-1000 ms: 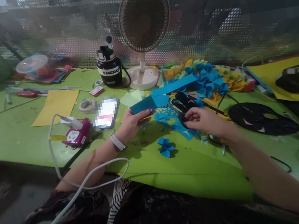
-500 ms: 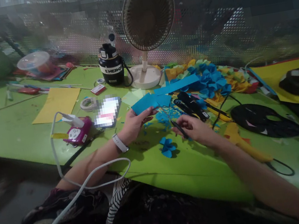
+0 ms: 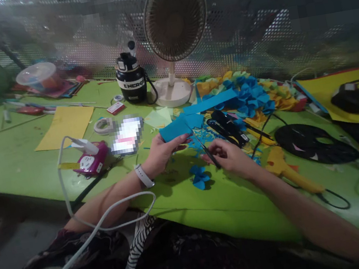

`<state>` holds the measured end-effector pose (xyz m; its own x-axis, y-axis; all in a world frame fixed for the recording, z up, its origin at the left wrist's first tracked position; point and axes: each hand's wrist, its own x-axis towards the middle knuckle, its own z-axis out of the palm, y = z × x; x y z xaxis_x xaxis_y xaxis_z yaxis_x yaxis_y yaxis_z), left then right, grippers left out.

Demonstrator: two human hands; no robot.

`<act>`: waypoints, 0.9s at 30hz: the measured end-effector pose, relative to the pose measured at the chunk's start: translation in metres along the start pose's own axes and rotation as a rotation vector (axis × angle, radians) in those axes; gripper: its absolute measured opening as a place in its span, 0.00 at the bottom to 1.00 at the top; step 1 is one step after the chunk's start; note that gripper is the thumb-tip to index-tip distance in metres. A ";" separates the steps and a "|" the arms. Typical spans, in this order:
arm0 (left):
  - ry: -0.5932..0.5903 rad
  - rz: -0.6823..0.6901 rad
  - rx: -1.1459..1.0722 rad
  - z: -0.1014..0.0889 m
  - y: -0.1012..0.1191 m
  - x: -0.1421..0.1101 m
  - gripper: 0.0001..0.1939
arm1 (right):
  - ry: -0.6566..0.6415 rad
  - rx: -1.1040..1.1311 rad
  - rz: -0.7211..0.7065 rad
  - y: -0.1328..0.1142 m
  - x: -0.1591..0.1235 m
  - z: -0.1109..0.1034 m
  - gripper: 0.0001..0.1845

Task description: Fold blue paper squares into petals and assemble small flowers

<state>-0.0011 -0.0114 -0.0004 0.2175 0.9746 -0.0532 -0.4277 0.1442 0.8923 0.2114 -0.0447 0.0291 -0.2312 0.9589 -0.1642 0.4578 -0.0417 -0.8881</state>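
between the left hand (image 3: 165, 150) and right hand (image 3: 226, 156) a passage lies open over the green tabletop (image 3: 238, 198), with a blue paper flower (image 3: 199, 177) in it and scissors (image 3: 208, 151) slanting across its far end. a yellow glue gun (image 3: 289, 171) obstructs the right; behind, the desk fan (image 3: 176, 20) and heaped paper petals (image 3: 252, 95) stand in the way.

From my end I read plain blue on the paper piece (image 3: 173, 128) and the paper flower (image 3: 200, 177), black on the scissors (image 3: 216, 161) — lime green across the tabletop (image 3: 10, 174). I also get a yellow glue gun (image 3: 288, 172), magenta plug adapter (image 3: 99, 157), black-and-white striped cloth (image 3: 138, 243).
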 end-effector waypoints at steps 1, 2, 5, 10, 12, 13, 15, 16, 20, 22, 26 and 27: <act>0.004 -0.002 -0.003 0.000 0.000 0.000 0.21 | -0.002 0.003 -0.001 0.000 0.000 0.000 0.30; 0.012 -0.003 -0.007 0.001 0.001 -0.001 0.21 | -0.004 0.004 -0.001 0.000 0.000 0.001 0.31; 0.036 -0.015 -0.026 0.004 0.001 -0.002 0.21 | -0.005 0.009 0.000 -0.001 0.000 0.002 0.31; 0.044 -0.015 -0.045 0.007 0.001 -0.004 0.19 | -0.003 -0.001 -0.018 0.000 -0.001 0.003 0.31; 0.047 -0.022 -0.049 0.007 0.000 -0.005 0.19 | -0.001 -0.017 -0.022 0.000 -0.001 0.003 0.30; 0.052 -0.027 -0.056 0.008 0.000 -0.005 0.19 | 0.000 -0.023 -0.025 0.000 -0.001 0.004 0.30; 0.063 -0.036 -0.071 0.009 0.001 -0.005 0.19 | 0.000 -0.032 -0.033 0.001 -0.002 0.004 0.29; 0.069 -0.040 -0.077 0.009 0.001 -0.005 0.18 | 0.001 -0.033 -0.036 0.001 -0.002 0.004 0.28; 0.077 -0.046 -0.089 0.011 0.000 -0.005 0.17 | 0.000 -0.041 -0.040 0.003 -0.002 0.004 0.27; 0.079 -0.048 -0.097 0.010 -0.001 -0.005 0.17 | 0.000 -0.047 -0.044 0.003 -0.002 0.004 0.26; 0.092 -0.061 -0.110 0.010 -0.002 -0.004 0.17 | -0.008 -0.068 -0.039 0.004 -0.002 0.003 0.26; 0.092 -0.063 -0.111 0.010 -0.002 -0.005 0.17 | -0.012 -0.073 -0.034 0.005 -0.001 0.003 0.26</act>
<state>0.0075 -0.0178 0.0030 0.1682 0.9738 -0.1532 -0.5108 0.2190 0.8313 0.2109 -0.0473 0.0236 -0.2577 0.9561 -0.1398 0.5108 0.0120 -0.8596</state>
